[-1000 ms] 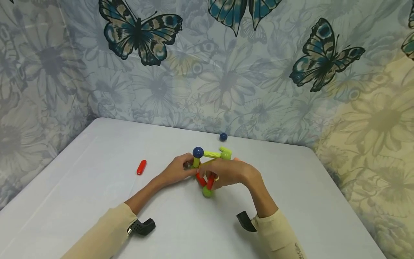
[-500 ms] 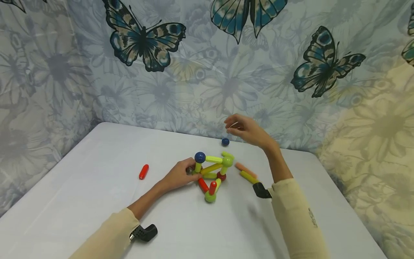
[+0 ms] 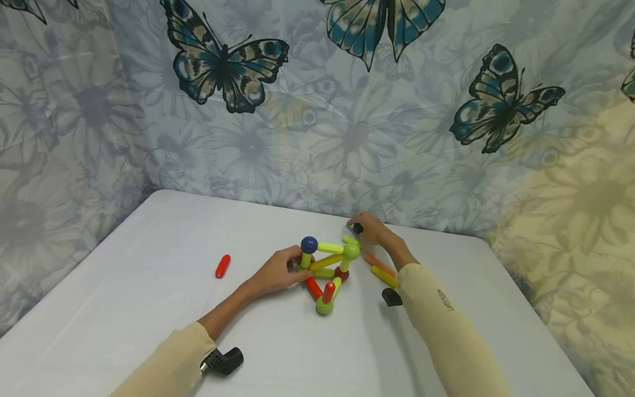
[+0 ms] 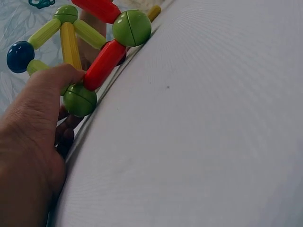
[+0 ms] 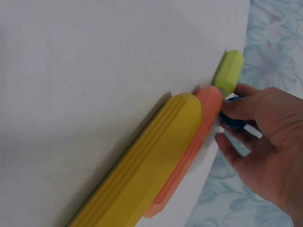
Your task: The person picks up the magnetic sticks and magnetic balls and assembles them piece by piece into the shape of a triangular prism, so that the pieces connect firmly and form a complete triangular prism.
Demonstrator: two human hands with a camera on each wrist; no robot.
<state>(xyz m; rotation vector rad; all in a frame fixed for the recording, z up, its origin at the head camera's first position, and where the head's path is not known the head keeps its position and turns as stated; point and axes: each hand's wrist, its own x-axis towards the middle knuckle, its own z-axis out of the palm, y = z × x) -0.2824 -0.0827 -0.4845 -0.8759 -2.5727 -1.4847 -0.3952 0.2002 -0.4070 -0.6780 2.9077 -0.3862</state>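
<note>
In the head view my left hand [image 3: 275, 271] grips the left corner of a magnetic stick-and-ball frame [image 3: 327, 261]. Its thumb lies at a green ball [image 4: 80, 100] and a red stick [image 4: 105, 64] in the left wrist view. The frame joins light green, yellow and red sticks with a dark blue ball [image 3: 309, 245], green balls and a dark red ball [image 3: 341, 274]. One red stick [image 3: 329, 291] rises from the front green ball [image 3: 324, 306]. Near the table's back edge my right hand [image 3: 373, 230] has thumb and fingers around a loose blue ball [image 5: 233, 118], partly hidden by them.
A yellow stick [image 5: 147, 161] and an orange stick [image 5: 210, 99] lie side by side, right of the frame. Beyond them is a short light green stick [image 5: 229, 71]. Another red stick [image 3: 222, 266] lies left on the white table [image 3: 278, 353]. A butterfly-patterned cloth [image 3: 347, 132] hangs behind.
My right hand has left the frame's front red stick, lifted toward the back, then come down onto the loose blue ball. My left hand keeps its grip on the frame.
</note>
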